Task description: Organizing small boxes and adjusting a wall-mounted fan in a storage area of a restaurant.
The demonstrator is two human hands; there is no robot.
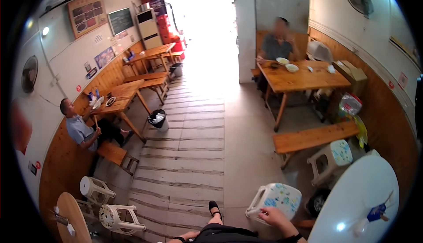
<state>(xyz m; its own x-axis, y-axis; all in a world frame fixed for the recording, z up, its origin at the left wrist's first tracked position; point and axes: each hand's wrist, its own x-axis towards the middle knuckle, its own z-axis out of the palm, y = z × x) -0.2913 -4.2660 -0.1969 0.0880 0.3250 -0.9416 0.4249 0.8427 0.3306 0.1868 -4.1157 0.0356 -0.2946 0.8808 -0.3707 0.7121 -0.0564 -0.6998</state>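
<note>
At the lower right my right hand (275, 216) hangs with loosely bent fingers, nothing visible in it. It overlaps a white plastic stool (283, 197) with a blue floral seat; whether it touches the stool cannot be told. My left hand (189, 235) shows only in part at the bottom edge, beside my dark clothing (224, 234), its fingers hidden. One of my feet, in a black shoe (214, 206), is on the tiled floor (185, 177). Close by on the right stands a round white table (360, 190) bearing a blue container (376, 211).
Seated people are at a wooden table (124, 94) on the left and another wooden table (304, 78) with bowls on the right. A waste bin (162, 124) borders the aisle. Plastic stools (124, 220) and a round wooden table (74, 220) stand lower left; a wooden bench (314, 138) lies right.
</note>
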